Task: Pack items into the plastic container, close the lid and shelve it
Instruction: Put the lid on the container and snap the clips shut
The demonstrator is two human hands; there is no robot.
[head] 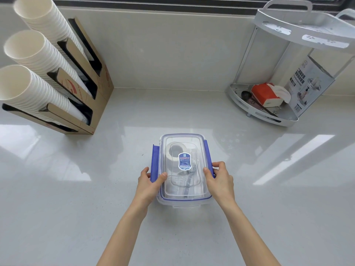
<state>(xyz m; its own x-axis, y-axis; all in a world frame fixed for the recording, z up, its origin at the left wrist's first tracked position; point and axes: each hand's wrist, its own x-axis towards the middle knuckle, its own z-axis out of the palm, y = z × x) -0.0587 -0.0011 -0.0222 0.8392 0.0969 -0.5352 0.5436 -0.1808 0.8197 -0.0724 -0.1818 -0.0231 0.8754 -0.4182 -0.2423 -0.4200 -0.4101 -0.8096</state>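
A clear plastic container [185,203] stands on the pale counter in front of me, with its transparent lid [184,140] lying on top. A roll of tape [173,153] and some dark items show through the lid. The left blue latch flap [156,160] sticks out sideways. My left hand [148,182] grips that flap, thumb on the lid. The right blue latch flap [208,156] hangs down along the side, and my right hand [220,178] grips it, thumb on the lid edge.
A cardboard dispenser [98,104] with three stacks of white paper cups stands at the far left. At the far right is a white two-tier corner shelf [269,116] whose lower tier holds a red tissue pack [266,95], a dark utensil and a printed box [309,87].
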